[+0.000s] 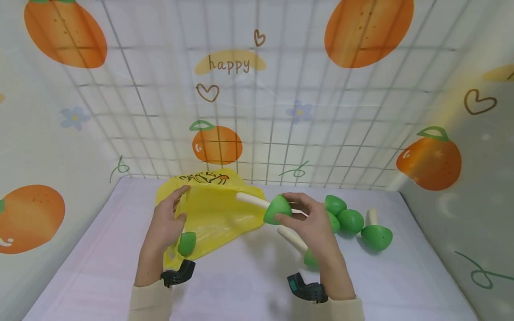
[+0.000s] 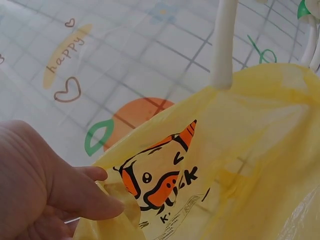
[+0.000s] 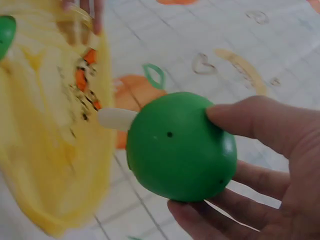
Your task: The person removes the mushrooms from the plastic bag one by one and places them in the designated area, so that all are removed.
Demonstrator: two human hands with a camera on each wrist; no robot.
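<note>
My right hand (image 1: pixel 309 218) grips a mushroom-shaped toy (image 3: pixel 182 147) by its green dome, thumb on one side and fingers on the other. Its white stem (image 2: pixel 225 45) points left over the mouth of a yellow plastic bag (image 1: pixel 217 223). With thumb and fingers, my left hand (image 2: pixel 55 185) pinches the edge of this bag, which has a duck print. Another green dome (image 1: pixel 187 244) shows at the bag's near left side, below my left hand. Under my right wrist lies one more toy, its white stem (image 1: pixel 292 238) toward the bag and its dome partly hidden.
Several more green-domed toys (image 1: pixel 350 222) sit together on the white table to the right of my right hand. One of them (image 1: pixel 376 237) has its stem pointing away from me. A patterned cloth over a wire grid (image 1: pixel 281 133) stands behind the table.
</note>
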